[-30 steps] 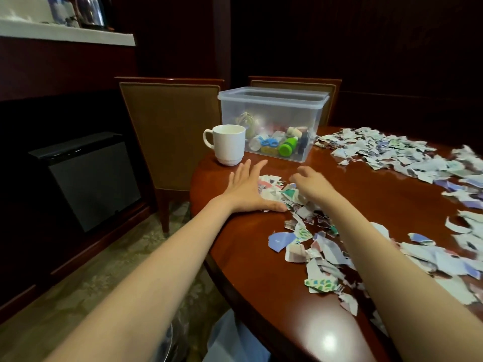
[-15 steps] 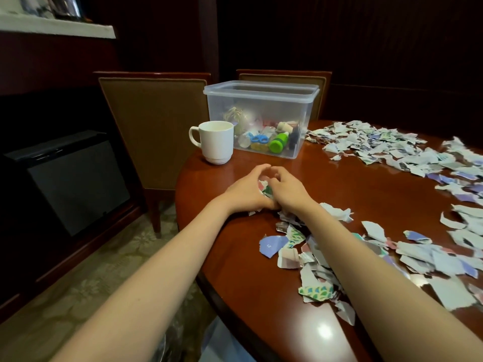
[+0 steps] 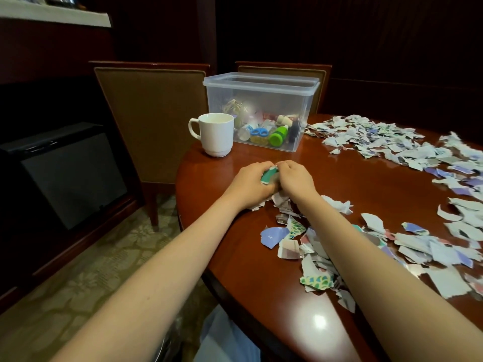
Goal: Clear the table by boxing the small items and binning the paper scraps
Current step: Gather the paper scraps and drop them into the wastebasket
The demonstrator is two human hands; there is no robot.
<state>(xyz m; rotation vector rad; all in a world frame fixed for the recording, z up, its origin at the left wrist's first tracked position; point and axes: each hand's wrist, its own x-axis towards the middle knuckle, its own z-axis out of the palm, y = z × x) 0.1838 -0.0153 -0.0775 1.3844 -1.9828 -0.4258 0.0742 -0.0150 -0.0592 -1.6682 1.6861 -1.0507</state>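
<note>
Head camera is showing the left hand (image 3: 247,184) and right hand (image 3: 295,178) curling round a bunch of paper scraps (image 3: 269,176) on the table (image 3: 352,184). Small items are sitting in the box (image 3: 261,100), so binning seems under way; next, the bunch needs lifting to a bin, which isn't showing.

Table (image 3: 248,270): red-brown wood, glossy. Mug (image 3: 215,134): plain white. Box (image 3: 261,81): clear plastic; contents incl. blue item (image 3: 257,131), green bottle (image 3: 278,135), yellowish bands (image 3: 232,107). Scraps (image 3: 392,142): mostly white w/ purple, blue; some green scale print; one teal pc (image 3: 269,176). Chair (image 3: 151,113): olive-brown fabric, dark wood frame. Carpet (image 3: 91,270): beige, floral patt.
</note>
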